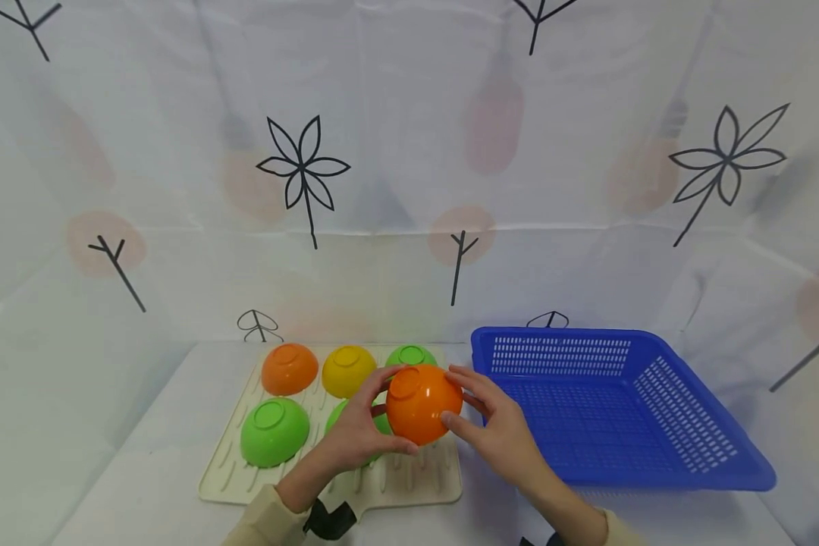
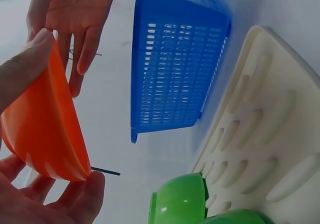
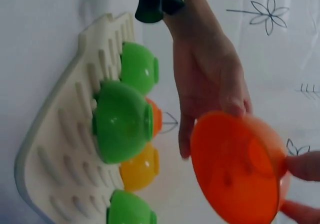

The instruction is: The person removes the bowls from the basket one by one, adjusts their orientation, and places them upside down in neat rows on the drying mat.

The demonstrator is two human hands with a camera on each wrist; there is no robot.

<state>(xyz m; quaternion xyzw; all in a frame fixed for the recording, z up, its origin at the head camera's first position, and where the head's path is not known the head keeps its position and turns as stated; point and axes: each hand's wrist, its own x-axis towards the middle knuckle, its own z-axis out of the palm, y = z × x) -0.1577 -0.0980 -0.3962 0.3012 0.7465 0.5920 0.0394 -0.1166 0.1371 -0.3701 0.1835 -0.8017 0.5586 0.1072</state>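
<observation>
My left hand holds an orange bowl between thumb and fingers, above the cream draining mat. The bowl is tilted, its opening facing away from the head view; the right wrist view shows its hollow side. At the bowl's right side, my right hand reaches in with thumb and fingertips against it. In the left wrist view the right hand has fairly straight fingers. Behind the left hand, a green bowl is partly hidden.
Other upturned bowls stand on the mat: orange, yellow, green at the back and green at front left. A blue perforated basket stands to the right. A patterned cloth hangs behind.
</observation>
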